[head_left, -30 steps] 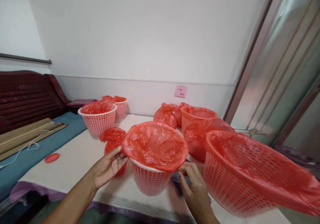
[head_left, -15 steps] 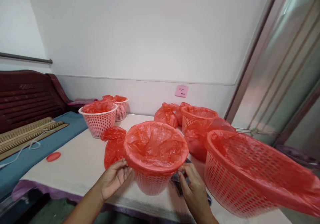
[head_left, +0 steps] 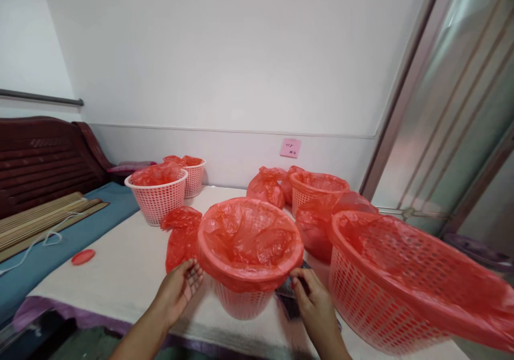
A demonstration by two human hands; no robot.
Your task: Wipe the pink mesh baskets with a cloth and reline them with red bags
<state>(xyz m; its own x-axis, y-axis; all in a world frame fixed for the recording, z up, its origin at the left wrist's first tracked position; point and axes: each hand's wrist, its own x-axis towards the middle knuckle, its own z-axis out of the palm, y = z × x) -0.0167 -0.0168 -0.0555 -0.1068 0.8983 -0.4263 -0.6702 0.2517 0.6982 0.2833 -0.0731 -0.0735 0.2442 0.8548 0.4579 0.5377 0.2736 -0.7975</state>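
Two bare hands flank a basket (head_left: 243,301) lined with a red plastic bag (head_left: 251,237).
The right hand (head_left: 317,306) curls thumb and fingers close together at the rim, perhaps pinching film, though I cannot tell; the left hand (head_left: 174,293) is loosely open, palm inward, gripping nothing. The basket stands upright on white cloth (head_left: 120,274), the bag folded over its rim, likely to keep its mouth open.

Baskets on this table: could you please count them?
5: the leftmost basket, the basket behind it, the front-centre basket, the back-right basket, the front-right basket. Others may be hidden.
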